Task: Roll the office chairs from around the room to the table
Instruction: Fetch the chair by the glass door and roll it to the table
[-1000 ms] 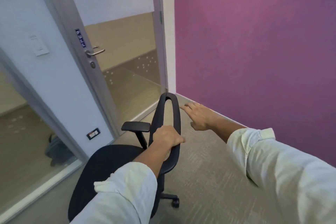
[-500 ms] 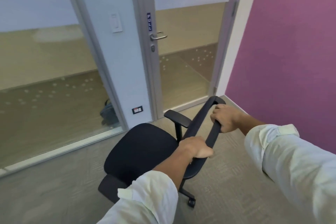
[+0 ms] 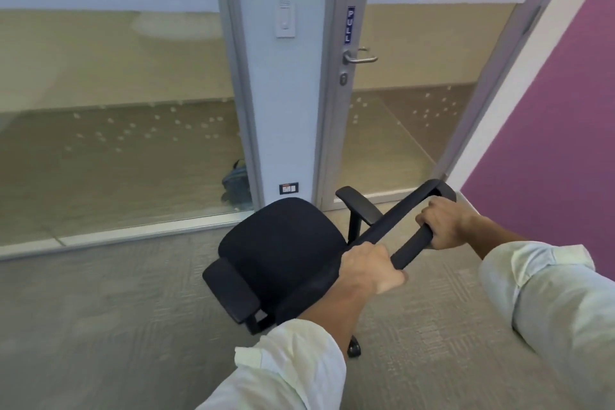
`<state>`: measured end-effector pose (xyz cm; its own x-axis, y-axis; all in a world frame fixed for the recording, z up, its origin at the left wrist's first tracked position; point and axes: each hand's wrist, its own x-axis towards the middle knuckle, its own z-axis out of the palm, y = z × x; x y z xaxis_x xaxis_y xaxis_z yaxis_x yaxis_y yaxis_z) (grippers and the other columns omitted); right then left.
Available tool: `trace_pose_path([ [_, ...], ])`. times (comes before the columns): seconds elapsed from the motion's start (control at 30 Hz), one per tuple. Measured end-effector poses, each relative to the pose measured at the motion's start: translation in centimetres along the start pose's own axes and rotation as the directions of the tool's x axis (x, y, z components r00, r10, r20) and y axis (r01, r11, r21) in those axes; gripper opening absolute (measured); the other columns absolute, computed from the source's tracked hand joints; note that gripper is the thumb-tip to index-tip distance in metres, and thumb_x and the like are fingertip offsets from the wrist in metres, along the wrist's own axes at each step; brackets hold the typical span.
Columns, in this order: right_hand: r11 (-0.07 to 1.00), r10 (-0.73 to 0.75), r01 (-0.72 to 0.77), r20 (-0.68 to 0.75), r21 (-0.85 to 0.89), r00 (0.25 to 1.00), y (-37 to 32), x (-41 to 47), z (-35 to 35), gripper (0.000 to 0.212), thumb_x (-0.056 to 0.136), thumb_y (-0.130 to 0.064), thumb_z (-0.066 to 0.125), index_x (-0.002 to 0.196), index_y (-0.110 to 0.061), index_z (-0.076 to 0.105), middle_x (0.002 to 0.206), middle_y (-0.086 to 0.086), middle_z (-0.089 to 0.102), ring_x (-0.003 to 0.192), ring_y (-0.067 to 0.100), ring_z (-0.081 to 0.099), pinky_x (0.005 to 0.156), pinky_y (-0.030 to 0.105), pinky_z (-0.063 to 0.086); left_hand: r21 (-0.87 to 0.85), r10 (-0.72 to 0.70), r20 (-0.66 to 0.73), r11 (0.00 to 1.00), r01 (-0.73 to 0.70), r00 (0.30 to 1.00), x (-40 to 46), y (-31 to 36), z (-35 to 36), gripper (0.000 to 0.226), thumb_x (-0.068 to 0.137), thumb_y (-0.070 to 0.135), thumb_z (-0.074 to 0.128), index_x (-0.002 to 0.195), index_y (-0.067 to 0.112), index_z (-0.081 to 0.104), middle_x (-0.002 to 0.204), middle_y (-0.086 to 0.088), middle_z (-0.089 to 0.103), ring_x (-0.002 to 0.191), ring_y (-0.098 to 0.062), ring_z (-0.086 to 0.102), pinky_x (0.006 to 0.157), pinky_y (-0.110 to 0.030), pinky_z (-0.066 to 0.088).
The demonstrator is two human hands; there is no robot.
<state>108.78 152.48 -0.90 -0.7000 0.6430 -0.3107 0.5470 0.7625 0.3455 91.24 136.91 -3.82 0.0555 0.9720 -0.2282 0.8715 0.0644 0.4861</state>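
Gripping the top rail of the backrest (image 3: 407, 226), the left hand (image 3: 367, 268) is curled tight around the nearer, lower stretch of the rail, knuckles up. The right hand (image 3: 444, 221) is clamped on the same rail farther along and to the right, fingers wrapped under it. Both arms wear pale rolled sleeves (image 3: 545, 289).

The rail belongs to a black office chair (image 3: 283, 243), which stands on the grey carpet (image 3: 100, 326) near the middle of the scene, its seat facing left and away from the person. One armrest (image 3: 231, 291) shows on the near left, the other (image 3: 359, 205) on the far side. A caster (image 3: 354, 348) touches the carpet beneath the left forearm.

Just beyond the chair stands a glass partition (image 3: 116, 110) with a white post carrying a wall switch (image 3: 285, 18) and a small outlet plate (image 3: 289, 188). To the right of the post is a glass door (image 3: 416, 93) with a metal lever handle (image 3: 361, 58) and a blue label. A dark bag (image 3: 236, 181) sits behind the glass on the far side. A purple wall (image 3: 565, 126) runs along the right.
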Motion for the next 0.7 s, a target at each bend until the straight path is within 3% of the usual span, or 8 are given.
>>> trace_pose_path([
  [0.1,0.995,-0.044,0.041,0.028,0.086,0.999,0.1,3.8,-0.9,0.037,0.077,-0.058,0.055,0.065,-0.023,0.058,0.059,-0.008,0.056,0.062,0.016,0.057,0.062,0.030,0.041,0.010,-0.121,-0.033,0.993,0.122,0.992,0.4,-2.4,-1.9,0.040,0.076,0.058,0.057,0.082,0.019,0.057,0.076,-0.001,0.055,0.069,-0.026,0.054,0.064,-0.037,0.044],
  [0.2,0.987,-0.078,0.075,0.022,0.140,0.997,-0.1,7.2,-1.3,0.038,0.075,-0.059,0.050,0.061,-0.025,0.055,0.057,-0.010,0.056,0.053,0.011,0.053,0.050,0.029,0.037,0.107,-0.207,-0.128,0.969,0.221,0.970,0.6,-5.1,-3.3,0.042,0.075,0.059,0.054,0.083,0.019,0.057,0.070,0.001,0.052,0.063,-0.025,0.051,0.061,-0.036,0.040],
  [0.4,0.957,-0.211,0.256,-0.275,0.139,0.938,-1.0,11.5,-0.7,0.043,0.073,-0.061,0.040,0.059,-0.024,0.056,0.056,-0.008,0.055,0.054,0.021,0.053,0.054,0.031,0.037,0.212,-0.341,-0.317,0.884,0.417,0.885,1.2,-7.4,-5.0,0.038,0.073,0.057,0.056,0.076,0.020,0.054,0.064,0.002,0.050,0.069,-0.030,0.060,0.062,-0.035,0.040],
  [0.57,0.886,-0.377,0.432,-0.279,0.170,0.883,0.9,12.3,-0.7,0.032,0.068,-0.057,0.042,0.060,-0.029,0.055,0.055,-0.007,0.058,0.055,0.012,0.054,0.053,0.029,0.037,0.224,-0.379,-0.356,0.852,0.472,0.854,1.8,-6.4,-4.0,0.041,0.072,0.061,0.054,0.075,0.020,0.057,0.067,0.000,0.052,0.072,-0.031,0.063,0.062,-0.035,0.039],
  [0.7,0.894,-0.388,0.439,-0.331,0.094,0.860,2.6,11.9,0.4,0.030,0.070,-0.059,0.043,0.059,-0.032,0.048,0.060,-0.007,0.059,0.058,0.014,0.055,0.050,0.029,0.030,0.223,-0.410,-0.371,0.832,0.509,0.833,1.2,-5.6,-3.0,0.046,0.071,0.062,0.052,0.079,0.019,0.063,0.075,-0.004,0.065,0.072,-0.031,0.064,0.063,-0.035,0.040],
])
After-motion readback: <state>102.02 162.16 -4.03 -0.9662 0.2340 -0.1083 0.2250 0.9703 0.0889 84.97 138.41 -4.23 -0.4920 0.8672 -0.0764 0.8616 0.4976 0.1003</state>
